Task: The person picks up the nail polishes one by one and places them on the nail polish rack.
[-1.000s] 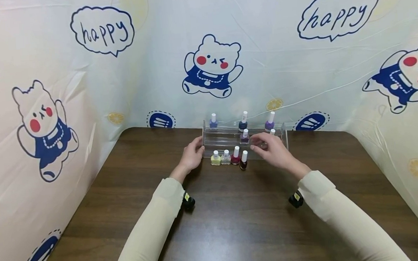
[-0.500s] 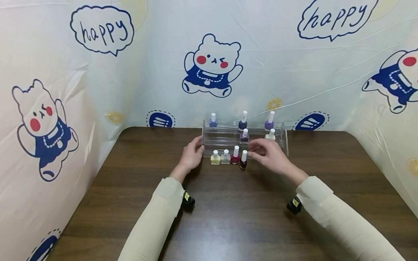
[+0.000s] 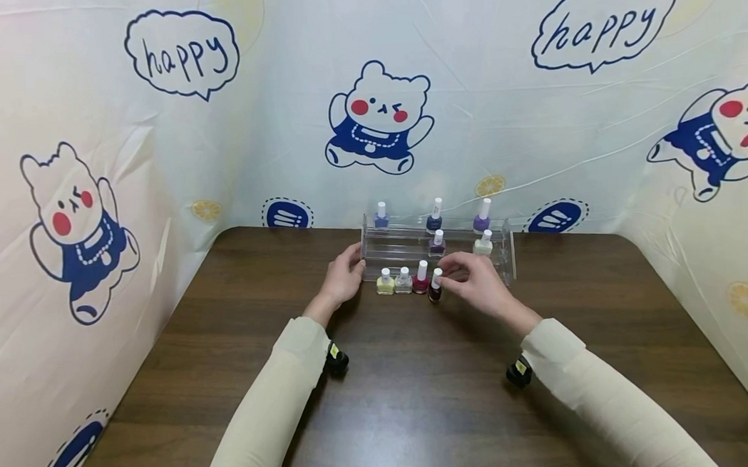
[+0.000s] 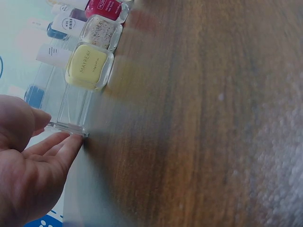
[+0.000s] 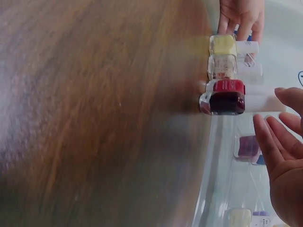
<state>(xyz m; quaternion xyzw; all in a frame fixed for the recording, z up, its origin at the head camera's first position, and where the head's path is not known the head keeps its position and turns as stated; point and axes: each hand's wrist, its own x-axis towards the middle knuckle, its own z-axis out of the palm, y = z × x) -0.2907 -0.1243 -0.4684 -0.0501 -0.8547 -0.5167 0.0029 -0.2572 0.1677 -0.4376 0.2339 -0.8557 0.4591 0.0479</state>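
Observation:
My left hand [image 3: 343, 275] holds the left end panel of a clear acrylic display rack [image 3: 401, 250], thumb and fingertips on either side of it in the left wrist view. My right hand [image 3: 478, 282] is at the white cap of a dark red nail polish bottle [image 3: 435, 292]. In the right wrist view its thumb and fingers stand spread around that cap, with a gap visible below it. Left of this bottle, in a row at the rack's front, stand a crimson bottle [image 3: 420, 283], a clear speckled bottle [image 4: 101, 33] and a yellow bottle [image 4: 87, 66].
On the rack's tiers stand a light blue bottle [image 3: 382, 220], a navy bottle [image 3: 434, 223], a violet bottle [image 3: 482, 221], a dark purple bottle [image 3: 437, 247] and a whitish bottle [image 3: 482, 245]. The brown wooden table [image 3: 384, 404] meets a printed cloth backdrop [image 3: 277, 125] behind the rack.
My right hand has moved left and slightly down, away from the whitish bottle on the rack, to the dark red bottle's cap. The left hand has stayed at the rack's end.

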